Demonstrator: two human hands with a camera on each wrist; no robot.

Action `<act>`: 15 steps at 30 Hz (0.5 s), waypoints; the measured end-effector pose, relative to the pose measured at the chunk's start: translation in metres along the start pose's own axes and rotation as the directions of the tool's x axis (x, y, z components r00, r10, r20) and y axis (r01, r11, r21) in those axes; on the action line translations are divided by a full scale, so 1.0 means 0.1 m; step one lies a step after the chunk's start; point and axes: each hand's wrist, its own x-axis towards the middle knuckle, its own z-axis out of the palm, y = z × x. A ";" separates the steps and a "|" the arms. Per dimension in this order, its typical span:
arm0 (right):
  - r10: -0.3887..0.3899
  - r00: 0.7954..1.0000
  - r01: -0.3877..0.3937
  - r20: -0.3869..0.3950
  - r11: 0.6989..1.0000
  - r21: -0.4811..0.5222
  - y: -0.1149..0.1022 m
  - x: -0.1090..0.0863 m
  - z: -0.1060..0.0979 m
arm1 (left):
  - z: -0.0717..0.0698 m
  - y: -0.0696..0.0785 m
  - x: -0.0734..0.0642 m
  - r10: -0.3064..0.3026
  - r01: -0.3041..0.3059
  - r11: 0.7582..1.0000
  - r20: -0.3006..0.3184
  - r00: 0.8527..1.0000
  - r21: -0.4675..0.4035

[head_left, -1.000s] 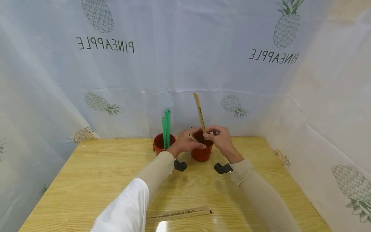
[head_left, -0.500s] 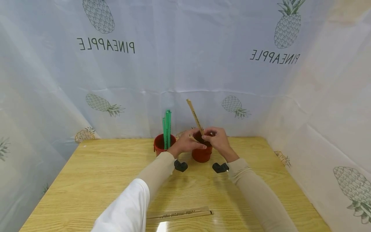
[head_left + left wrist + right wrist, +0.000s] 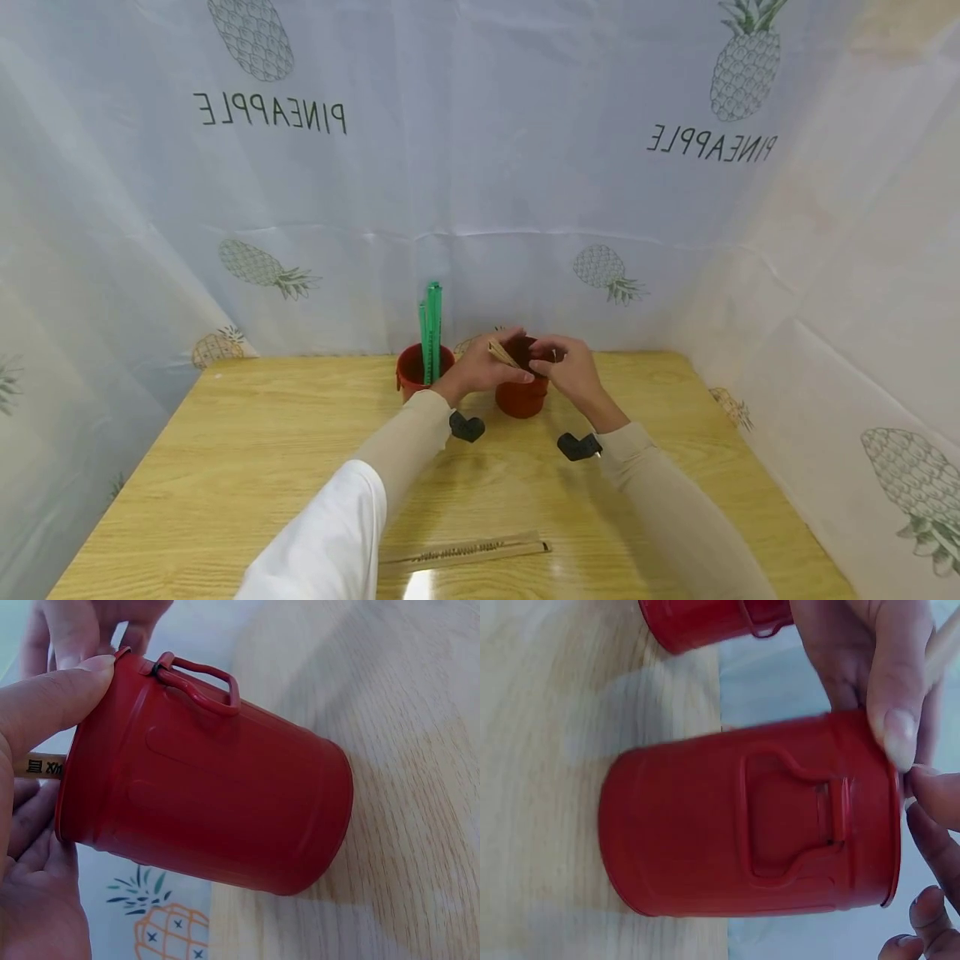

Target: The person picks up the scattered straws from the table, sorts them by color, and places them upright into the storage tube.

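Observation:
My left hand (image 3: 480, 368) grips the rim of a small red metal bucket (image 3: 521, 402), which stands upright at the back of the table, its thumb pressed on the outside. Paper-wrapped brown straws (image 3: 502, 353) lean out of this bucket beside that hand. A printed wrapper of a straw (image 3: 41, 765) shows at the rim in the left wrist view. Over the bucket's right side hovers my right hand (image 3: 576, 371), fingers loosely bent with nothing between them. In the right wrist view, its fingertips (image 3: 930, 791) are close to the rim; whether they touch it cannot be told.
A second red bucket (image 3: 411, 388) with green-wrapped straws (image 3: 432, 333) stands to the left. Brown-wrapped straws (image 3: 465, 553) lie flat near the front of the wooden table (image 3: 300, 467). A pineapple-print curtain (image 3: 465, 167) hangs behind the table and on both sides.
The right hand held a brown straw upright, tilted it left, and has let it go into the bucket, where it leans near the left hand. The left hand has stayed put.

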 end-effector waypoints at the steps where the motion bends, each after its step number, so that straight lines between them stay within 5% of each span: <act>1: -0.002 1.000 0.002 -0.005 1.000 0.003 0.00 -0.03 0.00 | 0.00 0.01 0.00 -0.003 0.003 1.000 -0.007 1.000 0.015; 8: -0.052 0.999 0.051 0.008 0.997 0.065 -0.10 -0.38 0.02 | 0.01 0.01 -0.01 0.016 -0.015 0.996 -0.008 1.000 0.089; 15: -0.131 0.987 0.124 0.091 0.989 0.077 -0.14 -0.80 0.11 | -0.02 0.02 -0.01 -0.049 0.050 0.998 -0.020 0.999 0.040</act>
